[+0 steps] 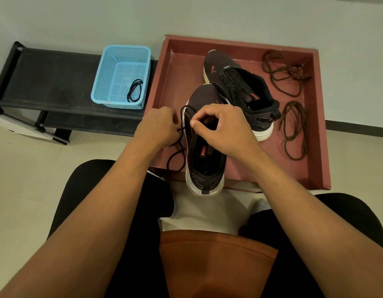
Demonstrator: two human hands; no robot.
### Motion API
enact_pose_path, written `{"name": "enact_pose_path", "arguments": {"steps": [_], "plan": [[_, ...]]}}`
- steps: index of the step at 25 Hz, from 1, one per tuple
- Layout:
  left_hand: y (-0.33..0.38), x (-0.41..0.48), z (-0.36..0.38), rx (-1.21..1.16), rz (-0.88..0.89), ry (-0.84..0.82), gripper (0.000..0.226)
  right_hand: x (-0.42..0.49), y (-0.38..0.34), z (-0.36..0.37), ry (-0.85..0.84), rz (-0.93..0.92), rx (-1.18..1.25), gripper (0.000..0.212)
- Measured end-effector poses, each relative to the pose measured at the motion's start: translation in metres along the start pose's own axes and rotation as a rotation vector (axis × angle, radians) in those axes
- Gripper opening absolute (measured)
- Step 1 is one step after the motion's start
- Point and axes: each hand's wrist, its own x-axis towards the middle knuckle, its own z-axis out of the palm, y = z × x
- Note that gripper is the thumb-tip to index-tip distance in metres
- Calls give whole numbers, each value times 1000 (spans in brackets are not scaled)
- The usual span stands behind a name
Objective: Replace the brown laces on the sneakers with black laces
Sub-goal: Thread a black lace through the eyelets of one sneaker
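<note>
1. Two dark Puma sneakers sit in a red tray [175,67]; the near sneaker [204,151] points its toe to 12 o'clock, and its heel juts past the tray's near rim
2. From the near shoe, the far sneaker [240,87] lies at 1 o'clock, already threaded with black lacing, its toe turned to about 11 o'clock
3. The left hand [158,127] is at 9 o'clock of the near sneaker, its fingers curled round a black lace [175,153] whose loose end trails down over the tray's rim
4. The right hand [225,130] is over the sneaker's tongue, thumb and forefinger pinched together on a loop of the same lace
5. Two brown laces lie loose in the tray, one [281,76] at 2 o'clock, the other [293,130] at 3 o'clock
6. At 10 o'clock a blue mesh basket [121,76] stands on a black bench [53,82], with a coiled spare black lace [135,90] inside
</note>
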Motion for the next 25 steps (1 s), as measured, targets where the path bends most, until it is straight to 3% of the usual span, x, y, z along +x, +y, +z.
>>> {"name": "enact_pose_path", "arguments": {"steps": [2, 4, 9, 13, 16, 18, 22, 25], "plan": [[3, 3, 4, -48, 58, 181, 38, 1, 0, -2, 41, 28, 30, 6], [11, 2, 6, -174, 128, 198, 45, 2, 1, -5, 84, 59, 53, 7], [16, 3, 5, -141, 63, 270, 13, 3, 1, -8, 108, 87, 83, 7], [13, 1, -8, -760, 105, 204, 40, 5, -2, -6, 87, 81, 61, 6], [26, -11, -22, -1222, 216, 53, 33, 8, -5, 0, 2, 54, -7, 26], [31, -16, -26, -1379, 315, -53, 25, 8, -8, 4, -41, 45, -49, 34], [30, -20, -35, -1580, 364, -176, 20, 7, -8, 1, 143, 88, 55, 40], [29, -22, -39, -1647, 359, -211, 20, 9, -6, 1, 80, 27, 72, 32]]}}
